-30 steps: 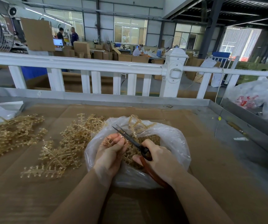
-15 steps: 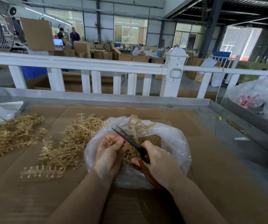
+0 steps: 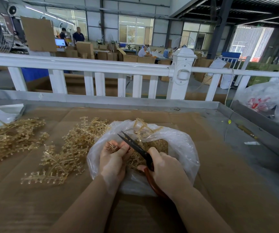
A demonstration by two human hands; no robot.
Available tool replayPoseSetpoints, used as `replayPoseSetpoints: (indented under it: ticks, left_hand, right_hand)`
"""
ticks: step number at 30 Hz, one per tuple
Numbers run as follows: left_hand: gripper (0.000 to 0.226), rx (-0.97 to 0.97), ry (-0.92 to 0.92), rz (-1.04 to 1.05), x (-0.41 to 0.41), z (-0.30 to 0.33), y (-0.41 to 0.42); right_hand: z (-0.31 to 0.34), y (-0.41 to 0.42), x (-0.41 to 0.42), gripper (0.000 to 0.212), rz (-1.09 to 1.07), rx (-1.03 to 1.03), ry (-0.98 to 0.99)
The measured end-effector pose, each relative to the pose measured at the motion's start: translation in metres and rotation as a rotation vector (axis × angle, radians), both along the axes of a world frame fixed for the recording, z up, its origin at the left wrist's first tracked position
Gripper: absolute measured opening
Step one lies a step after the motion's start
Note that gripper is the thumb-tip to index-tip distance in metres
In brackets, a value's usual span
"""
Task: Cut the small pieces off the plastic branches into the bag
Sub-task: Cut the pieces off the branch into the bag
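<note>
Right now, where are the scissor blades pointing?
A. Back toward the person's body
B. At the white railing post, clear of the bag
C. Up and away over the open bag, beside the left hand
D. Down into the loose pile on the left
C: the scissors, gripped by the right hand, angle up and away over the bag, their blades right beside the left hand holding a branch.

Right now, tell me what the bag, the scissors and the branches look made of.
Bag: thin clear plastic film, glossy and crinkled, contents visible through it.
Scissors: dark blades, probably metal; smooth reddish-brown handles, plastic or coated, can't tell.
Branches: translucent amber plastic, apparently moulded, with repeating side pegs.
</note>
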State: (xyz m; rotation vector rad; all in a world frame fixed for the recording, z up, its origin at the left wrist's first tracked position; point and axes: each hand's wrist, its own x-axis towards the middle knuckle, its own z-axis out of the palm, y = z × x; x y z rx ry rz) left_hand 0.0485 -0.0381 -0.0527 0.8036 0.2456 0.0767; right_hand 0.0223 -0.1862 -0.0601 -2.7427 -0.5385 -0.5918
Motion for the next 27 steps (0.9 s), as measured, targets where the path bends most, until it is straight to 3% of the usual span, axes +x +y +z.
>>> replayPoseSetpoints:
  ticks: [11, 20, 27]
  left_hand:
    - [0.012, -0.053, 0.034, 0.014, -0.0002, 0.0019, 0.0008]
    - [0.038, -0.053, 0.066, -0.029, -0.0043, 0.0069, 0.0001]
    - [0.034, -0.038, 0.067, -0.026, -0.0038, 0.006, -0.0002]
  right_hand:
    - [-0.0013, 0.0001, -0.0041, 0.044, 0.009, 0.033, -0.073]
    - [0.0005, 0.0029, -0.0065, 0.035, -0.009, 0.055, -0.086]
    - [0.0007, 0.0026, -0.0032, 0.035, 0.005, 0.054, -0.04]
